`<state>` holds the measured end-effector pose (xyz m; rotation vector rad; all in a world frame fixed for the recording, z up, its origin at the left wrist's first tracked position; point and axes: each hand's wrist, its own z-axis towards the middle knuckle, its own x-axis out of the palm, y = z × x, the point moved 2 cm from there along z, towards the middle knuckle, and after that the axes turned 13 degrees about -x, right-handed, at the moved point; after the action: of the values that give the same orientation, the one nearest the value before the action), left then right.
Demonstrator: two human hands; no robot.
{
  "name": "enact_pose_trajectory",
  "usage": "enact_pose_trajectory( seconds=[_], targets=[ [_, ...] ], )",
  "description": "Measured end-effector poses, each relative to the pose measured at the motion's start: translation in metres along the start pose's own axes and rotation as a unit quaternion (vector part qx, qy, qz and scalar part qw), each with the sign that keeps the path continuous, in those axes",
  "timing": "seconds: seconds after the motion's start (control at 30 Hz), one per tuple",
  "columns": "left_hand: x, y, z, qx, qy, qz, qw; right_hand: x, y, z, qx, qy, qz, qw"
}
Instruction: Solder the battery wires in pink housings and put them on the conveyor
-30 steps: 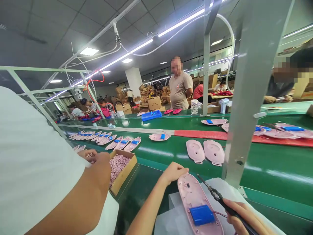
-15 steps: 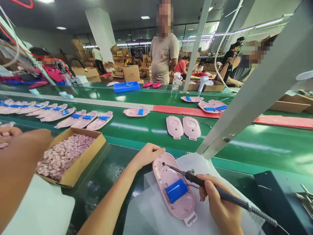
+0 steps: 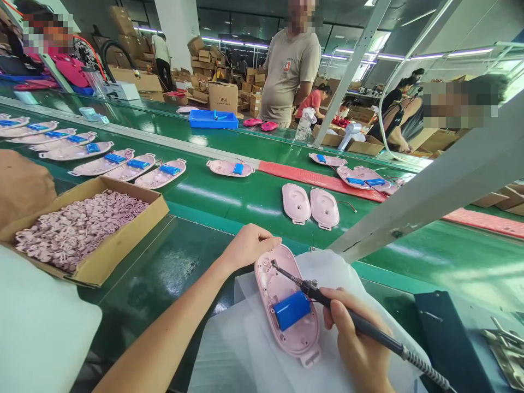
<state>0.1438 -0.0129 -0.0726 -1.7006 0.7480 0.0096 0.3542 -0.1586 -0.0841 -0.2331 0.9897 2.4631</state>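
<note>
My left hand (image 3: 249,246) rests on the upper end of a pink plastic housing (image 3: 286,341), its fingers over the rim. The housing lies on a white sheet (image 3: 229,349) and holds a blue cylindrical battery (image 3: 291,310). My right hand (image 3: 352,333) grips a soldering iron (image 3: 376,333), with its tip inside the housing near the upper end. The tip's exact contact point is too small to tell. A thin wire runs beside the battery, mostly hidden.
A cardboard box (image 3: 126,240) of small pink parts stands left, beside a co-worker's arm (image 3: 24,185). Pink housings (image 3: 159,173) lie along a green conveyor belt (image 3: 221,196). A grey metal strut (image 3: 426,185) crosses the right side. A black panel (image 3: 450,344) sits lower right.
The view has swung left and tilted. The iron's tip has moved slightly within the housing's upper end. The co-worker's hand has left the box.
</note>
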Motion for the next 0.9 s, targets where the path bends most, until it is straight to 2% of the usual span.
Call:
enact_pose_trajectory(
  seconds=[0.9],
  targets=[
    [0.0001, 0.0005, -0.0018, 0.008, 0.002, -0.017, 1.000, -0.0011, 0.0008, -0.0010, 0.011, 0.001, -0.007, 1.000]
  ],
)
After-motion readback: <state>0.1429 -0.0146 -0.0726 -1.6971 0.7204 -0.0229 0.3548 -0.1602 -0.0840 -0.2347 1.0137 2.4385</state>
